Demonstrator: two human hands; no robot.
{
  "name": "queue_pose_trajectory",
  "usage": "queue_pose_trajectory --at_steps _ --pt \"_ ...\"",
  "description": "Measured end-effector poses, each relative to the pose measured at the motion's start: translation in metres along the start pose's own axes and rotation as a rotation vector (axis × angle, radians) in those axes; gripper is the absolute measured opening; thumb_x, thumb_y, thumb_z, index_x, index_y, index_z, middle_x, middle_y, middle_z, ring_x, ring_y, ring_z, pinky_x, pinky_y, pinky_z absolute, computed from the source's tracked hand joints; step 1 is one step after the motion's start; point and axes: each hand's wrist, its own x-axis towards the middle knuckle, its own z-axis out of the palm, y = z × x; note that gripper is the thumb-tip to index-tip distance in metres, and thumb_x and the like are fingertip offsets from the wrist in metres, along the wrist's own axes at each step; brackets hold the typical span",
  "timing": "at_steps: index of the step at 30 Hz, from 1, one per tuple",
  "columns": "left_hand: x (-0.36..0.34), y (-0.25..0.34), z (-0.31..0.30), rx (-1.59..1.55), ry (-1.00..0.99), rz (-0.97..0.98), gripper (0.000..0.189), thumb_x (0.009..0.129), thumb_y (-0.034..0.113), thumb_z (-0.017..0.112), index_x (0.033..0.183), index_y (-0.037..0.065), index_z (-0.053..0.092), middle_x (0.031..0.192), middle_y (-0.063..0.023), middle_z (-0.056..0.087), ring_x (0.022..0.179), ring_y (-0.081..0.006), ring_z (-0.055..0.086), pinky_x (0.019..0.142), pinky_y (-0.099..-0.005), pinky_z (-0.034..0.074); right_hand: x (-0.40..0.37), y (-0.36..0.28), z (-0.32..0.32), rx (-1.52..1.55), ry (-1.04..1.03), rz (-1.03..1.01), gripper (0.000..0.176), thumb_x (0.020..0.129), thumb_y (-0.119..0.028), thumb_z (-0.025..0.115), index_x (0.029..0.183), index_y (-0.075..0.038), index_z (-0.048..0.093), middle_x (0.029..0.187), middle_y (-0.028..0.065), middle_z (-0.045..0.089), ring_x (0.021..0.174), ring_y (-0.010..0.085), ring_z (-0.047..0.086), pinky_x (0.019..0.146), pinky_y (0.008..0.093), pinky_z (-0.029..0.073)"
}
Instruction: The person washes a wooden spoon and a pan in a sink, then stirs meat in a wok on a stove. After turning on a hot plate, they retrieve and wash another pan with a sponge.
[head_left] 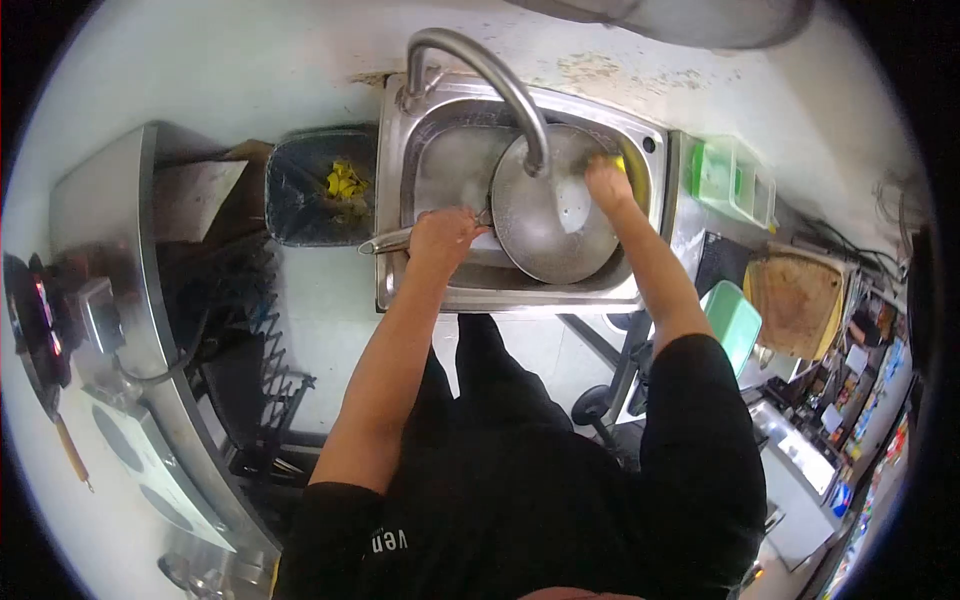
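- Pan (pixel 535 235) sits in the sink (pixel 660 190), upper centre of frame, inside facing up. It looks wet w/ a pale patch near the middle; if that's suds, the metal is likely slick & could slide under a hard push.
- L hand (pixel 442 238), centre of frame, has its fingers wrapped round the handle (pixel 385 242), close to the pan's rim. Wet skin on smooth metal = poss. slip, esp. if the push comes from the far side.
- R hand (pixel 607 186) is inside the pan at its upper right, fingers curled in over a yellow sponge (pixel 619 163), prob. pressing it down; fingertips hidden, so can't tell how tight. A weak pinch could let the sponge skid off & knuckles hit the rim.
- R hand pushes well off-centre, so the pan could tip or spin b/c only the handle side is held.
- Tap (pixel 537 150) arches over w/ its spout end above the pan; lifting straight up could knock it. Can't tell if water's running; if so, it could splash off the metal.
- Handle end pokes out past the sink's left rim, toward the bin (pixel 290 205) w/ yellow scraps (pixel 345 180). A sleeve or hip could snag it & jerk the pan.
- Green tub (pixel 735 325), right of centre, is near the R elbow; a wide backswing might bump it.
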Motion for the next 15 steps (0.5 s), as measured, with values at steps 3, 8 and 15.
queue_pose_trajectory --at_steps 3,8,15 --pt "0.000 0.004 -0.003 0.053 -0.076 -0.032 0.043 0.080 0.049 0.052 0.084 0.007 0.059 0.076 -0.0084 0.066 0.072 -0.0231 0.065 0.063 -0.0370 0.051 -0.076 -0.038 0.018 0.029 -0.246 0.145 0.014 0.076 -0.014 0.054 0.082 -0.008 0.066 0.087 0.0093 0.065 0.078 0.0204 0.064 0.064 0.0318 0.052" --pt "-0.003 -0.003 0.005 0.022 -0.029 0.029 0.049 0.081 0.053 0.048 0.083 0.005 0.056 0.070 -0.0130 0.063 0.066 -0.0288 0.064 0.056 -0.0391 0.051 -0.086 -0.122 -0.051 0.693 -0.480 0.263 0.023 0.076 -0.019 0.055 0.087 -0.002 0.066 0.090 0.0188 0.064 0.084 0.0319 0.063 0.074 0.0409 0.050" --pt "0.005 -0.001 0.012 0.169 0.026 0.090 0.049 0.082 0.054 0.048 0.081 0.006 0.056 0.060 -0.0108 0.061 0.055 -0.0281 0.063 0.048 -0.0377 0.050 0.075 -0.126 -0.019 1.585 0.405 0.852 0.021 0.079 -0.016 0.058 0.089 0.001 0.066 0.084 0.0139 0.067 0.071 0.0206 0.062 0.070 0.0341 0.049"
